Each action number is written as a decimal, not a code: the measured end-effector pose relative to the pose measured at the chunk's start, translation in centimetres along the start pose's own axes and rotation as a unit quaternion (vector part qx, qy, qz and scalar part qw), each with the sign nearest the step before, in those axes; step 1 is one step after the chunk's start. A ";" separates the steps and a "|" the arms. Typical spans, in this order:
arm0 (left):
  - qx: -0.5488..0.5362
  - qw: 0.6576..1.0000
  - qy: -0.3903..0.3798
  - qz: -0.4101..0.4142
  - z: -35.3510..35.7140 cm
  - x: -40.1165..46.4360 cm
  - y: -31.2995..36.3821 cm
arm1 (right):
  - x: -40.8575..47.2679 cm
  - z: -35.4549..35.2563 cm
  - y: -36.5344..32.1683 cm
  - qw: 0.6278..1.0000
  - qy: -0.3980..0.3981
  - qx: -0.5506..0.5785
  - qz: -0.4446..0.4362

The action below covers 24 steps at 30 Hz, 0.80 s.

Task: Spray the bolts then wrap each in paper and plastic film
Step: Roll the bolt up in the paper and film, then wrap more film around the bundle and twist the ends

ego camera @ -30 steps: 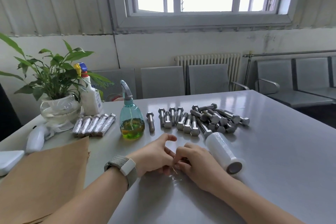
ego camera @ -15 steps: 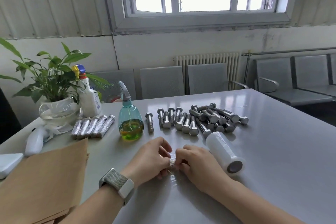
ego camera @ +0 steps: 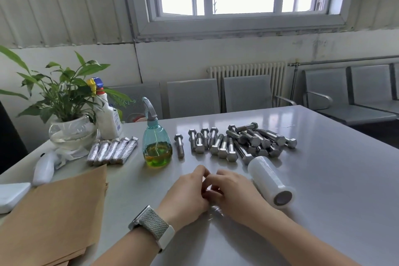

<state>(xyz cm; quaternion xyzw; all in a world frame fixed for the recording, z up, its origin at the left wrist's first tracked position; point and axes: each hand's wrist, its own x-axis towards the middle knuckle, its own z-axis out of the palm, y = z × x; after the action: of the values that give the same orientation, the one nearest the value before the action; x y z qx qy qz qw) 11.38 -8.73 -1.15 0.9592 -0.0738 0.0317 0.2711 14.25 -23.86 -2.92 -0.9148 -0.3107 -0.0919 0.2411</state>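
Note:
My left hand and my right hand meet at the table's middle, both curled round a small bolt wrapped in clear film; the bolt itself is mostly hidden by my fingers. A roll of plastic film lies just right of my right hand. Behind it sits a pile of bare steel bolts, and one single bolt lies apart. A teal spray bottle with green liquid stands left of them. Several wrapped bolts lie in a row further left. Brown paper sheets cover the near left.
A potted plant in a glass bowl and a white spray bottle stand at the back left. A white device and a white box lie at the left edge. Grey chairs line the far side of the table.
My hands have stayed together on the film-wrapped bolt, with the fingers shifting round it. The view has tilted slightly upward.

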 end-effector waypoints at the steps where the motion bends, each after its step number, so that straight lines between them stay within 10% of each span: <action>1: 0.002 1.000 -0.011 -0.005 -0.1 0.0 0.1 | 0.1 0.0 0.1 1.000 -0.003 0.005 0.009; 10: -0.188 0.980 0.041 -0.055 -2.1 -0.6 -0.8 | 0.3 -0.1 0.4 0.999 -0.002 0.005 0.037; 13: -0.074 0.989 0.113 -0.062 -4.4 -1.3 -4.1 | 0.3 0.0 0.5 0.999 -0.004 0.006 0.033; 24: -0.136 0.990 -0.030 -0.037 -5.1 -3.2 -7.5 | 0.3 0.3 0.4 0.999 0.007 0.013 0.039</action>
<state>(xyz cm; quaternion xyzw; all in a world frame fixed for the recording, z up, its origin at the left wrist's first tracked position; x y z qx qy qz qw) 9.28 0.71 -1.01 0.9160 -0.0503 -0.0173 0.3976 14.74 -23.87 -3.21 -0.9225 -0.2738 -0.0846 0.2585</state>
